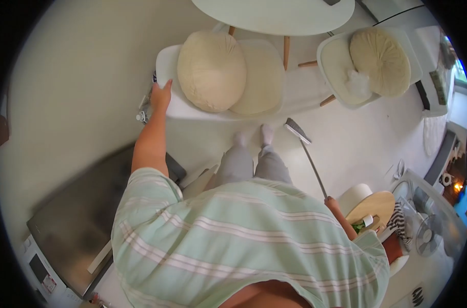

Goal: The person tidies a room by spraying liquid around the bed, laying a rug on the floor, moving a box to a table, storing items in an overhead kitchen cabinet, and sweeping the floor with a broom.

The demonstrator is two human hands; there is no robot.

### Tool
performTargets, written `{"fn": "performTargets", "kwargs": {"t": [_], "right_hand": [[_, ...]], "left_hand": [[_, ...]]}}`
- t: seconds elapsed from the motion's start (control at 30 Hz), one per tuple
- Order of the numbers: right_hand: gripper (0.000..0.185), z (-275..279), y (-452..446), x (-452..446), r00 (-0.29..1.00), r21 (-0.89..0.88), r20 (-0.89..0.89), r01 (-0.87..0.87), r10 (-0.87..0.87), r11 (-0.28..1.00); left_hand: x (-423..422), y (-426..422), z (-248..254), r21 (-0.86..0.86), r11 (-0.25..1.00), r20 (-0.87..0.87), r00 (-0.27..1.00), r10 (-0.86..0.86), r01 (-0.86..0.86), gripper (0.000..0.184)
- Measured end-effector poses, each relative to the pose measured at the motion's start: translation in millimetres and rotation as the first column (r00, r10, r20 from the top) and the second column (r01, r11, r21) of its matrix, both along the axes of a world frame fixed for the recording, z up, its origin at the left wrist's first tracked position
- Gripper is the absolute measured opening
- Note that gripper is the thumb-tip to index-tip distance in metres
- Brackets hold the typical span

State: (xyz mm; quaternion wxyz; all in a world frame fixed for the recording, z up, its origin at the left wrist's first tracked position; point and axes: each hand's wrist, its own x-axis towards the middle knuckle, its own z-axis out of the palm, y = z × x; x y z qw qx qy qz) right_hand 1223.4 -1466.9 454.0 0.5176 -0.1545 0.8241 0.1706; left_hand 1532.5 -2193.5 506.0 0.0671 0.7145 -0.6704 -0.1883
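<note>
My left hand point(160, 96) is closed on the back edge of a white chair point(167, 61). On this chair lie a round cream pillow point(212, 72) and a flat cream seat cushion point(261, 77). Down at my right side, my right hand point(333, 203) grips the upper end of a broom's thin dark handle point(314, 169). The broom head point(298, 131), dark grey with a white strip, rests on the pale floor just ahead of my feet.
A white round table point(279, 15) stands ahead. To its right, a second white chair point(341, 66) holds another round pillow point(381, 61). A large dark screen point(84, 210) is at my left. Beside my right arm are a round wooden top point(372, 208) and a fan point(429, 234).
</note>
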Motion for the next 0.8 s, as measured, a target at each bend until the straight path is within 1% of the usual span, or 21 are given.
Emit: {"fn": "performTargets", "kwargs": {"t": [0.07, 0.1, 0.2, 0.27, 0.3, 0.37, 0.43, 0.47, 0.53, 0.63, 0.67, 0.73, 0.8], "right_hand": [[0.027, 4, -4, 10, 0.998, -0.027, -0.018, 0.052, -0.053, 0.998], [0.026, 1, -7, 13, 0.998, -0.030, -0.021, 0.062, -0.063, 0.998], [0.026, -1, -13, 29, 0.995, -0.032, -0.033, 0.093, -0.094, 0.995], [0.025, -10, -16, 42, 0.994, -0.035, -0.055, 0.090, -0.092, 0.995], [0.025, -9, -21, 53, 0.991, -0.038, -0.068, 0.114, -0.117, 0.993], [0.025, -5, -31, 76, 0.981, -0.044, -0.100, 0.163, -0.167, 0.986], [0.024, 10, -53, 105, 0.971, 0.006, -0.124, 0.208, -0.205, 0.978], [0.024, 17, -66, 121, 0.965, 0.033, -0.135, 0.232, -0.225, 0.972], [0.023, 17, -74, 158, 0.957, 0.026, -0.180, 0.234, -0.226, 0.972], [0.023, 17, -73, 201, 0.935, 0.057, -0.253, 0.271, -0.249, 0.961], [0.022, 16, -69, 219, 0.925, 0.073, -0.277, 0.291, -0.261, 0.954], [0.022, 48, -79, 241, 0.901, 0.087, -0.316, 0.339, -0.297, 0.937], [0.024, 81, -92, 252, 0.867, 0.091, -0.311, 0.436, -0.390, 0.895]], "left_hand": [[-4, -25, -21, -0.034, 0.998, 0.027, 0.999, -0.045, 0.046, 0.070], [-9, -35, -20, -0.057, 0.996, 0.038, 0.997, -0.071, 0.073, 0.070], [-24, -56, -17, -0.039, 0.994, -0.026, 0.995, -0.099, 0.098, 0.069], [-36, -69, -17, -0.075, 0.985, 0.011, 0.988, -0.152, 0.152, 0.068], [-39, -77, -16, -0.094, 0.979, 0.031, 0.983, -0.179, 0.181, 0.067], [-43, -95, -15, -0.086, 0.974, -0.004, 0.978, -0.210, 0.209, 0.067], [-44, -106, -9, -0.087, 0.964, -0.045, 0.966, -0.254, 0.250, 0.066], [-42, -118, -11, -0.092, 0.960, -0.064, 0.960, -0.271, 0.265, 0.067], [-39, -139, -24, -0.090, 0.949, -0.096, 0.945, -0.312, 0.303, 0.068], [-49, -171, -29, -0.094, 0.931, -0.078, 0.930, -0.359, 0.352, 0.071], [-48, -182, -33, -0.123, 0.921, -0.047, 0.925, -0.377, 0.369, 0.072], [-46, -206, -43, -0.170, 0.896, 0.016, 0.911, -0.413, 0.410, 0.074], [-55, -218, -31, -0.141, 0.890, 0.003, 0.899, -0.438, 0.433, 0.074]]}}
